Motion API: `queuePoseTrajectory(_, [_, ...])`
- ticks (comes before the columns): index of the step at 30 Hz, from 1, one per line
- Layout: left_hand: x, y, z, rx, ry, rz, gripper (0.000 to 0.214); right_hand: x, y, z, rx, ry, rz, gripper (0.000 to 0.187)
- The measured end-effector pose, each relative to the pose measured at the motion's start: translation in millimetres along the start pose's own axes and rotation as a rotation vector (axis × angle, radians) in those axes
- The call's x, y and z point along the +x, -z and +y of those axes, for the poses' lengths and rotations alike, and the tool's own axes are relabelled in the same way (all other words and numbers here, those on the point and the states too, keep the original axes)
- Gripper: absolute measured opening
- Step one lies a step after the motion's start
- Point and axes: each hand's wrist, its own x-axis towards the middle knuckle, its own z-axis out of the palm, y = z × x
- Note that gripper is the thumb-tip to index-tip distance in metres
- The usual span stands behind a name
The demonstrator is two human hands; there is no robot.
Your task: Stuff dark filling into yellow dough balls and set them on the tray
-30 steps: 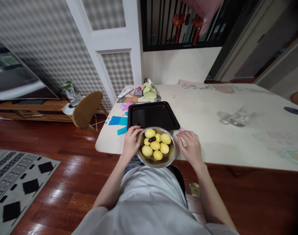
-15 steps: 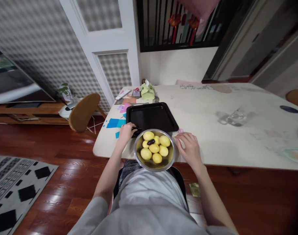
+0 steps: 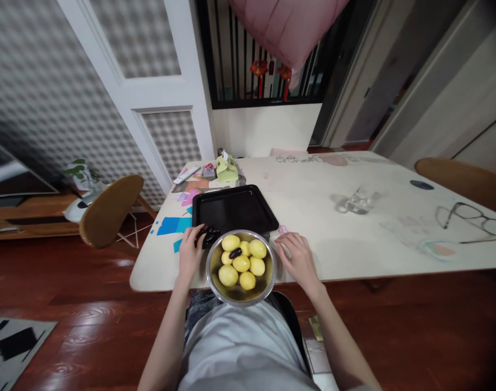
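Note:
A metal bowl [image 3: 268, 277] holding several yellow potatoes [image 3: 240, 264] and one small dark object [image 3: 235, 253] sits at the table's near edge, half over my lap. My left hand [image 3: 189, 251] is beside the bowl's left rim, fingers curled on small dark objects [image 3: 207, 234] at the near left corner of a black baking tray [image 3: 233, 208]. My right hand [image 3: 297, 260] rests on the table just right of the bowl, fingers spread and holding nothing.
A pale table [image 3: 353, 239] carries a glass [image 3: 358, 201], eyeglasses [image 3: 471, 215], a dark coaster [image 3: 421, 184], coloured paper [image 3: 171, 225], a remote [image 3: 186, 174] and a green box [image 3: 226, 168]. Wooden chairs [image 3: 107, 209] stand at the left and far right. Wood floor lies below.
The view has tilted up and shifted right, revealing eyeglasses and a chair. My left hand moved from the bowl's rim to the dark objects on the tray's corner. The right hand stays put.

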Motion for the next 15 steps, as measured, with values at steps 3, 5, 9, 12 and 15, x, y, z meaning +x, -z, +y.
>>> queuePoseTrajectory(3, [-9.8,0.2,2.5,-0.037,-0.008,0.066,0.026,-2.0,1.1,1.9,-0.008,-0.005,0.006,0.020])
queuePoseTrajectory(5, [-13.9,-0.4,2.3,-0.055,-0.018,0.097,0.025,-3.4,1.8,3.0,-0.015,-0.007,0.008,0.019])
queuePoseTrajectory(9, [-17.7,-3.0,1.3,-0.082,-0.026,0.115,0.023,-5.7,1.3,5.4,-0.015,0.007,0.007,0.018])
queuePoseTrajectory(12, [-18.9,-4.7,1.8,-0.089,-0.008,0.111,0.024,-6.6,-0.6,6.6,-0.005,0.018,0.015,0.018])
queuePoseTrajectory(15, [-19.7,-5.1,3.0,-0.107,0.010,0.106,0.023,-7.1,-1.8,6.9,0.008,0.033,0.024,0.018])
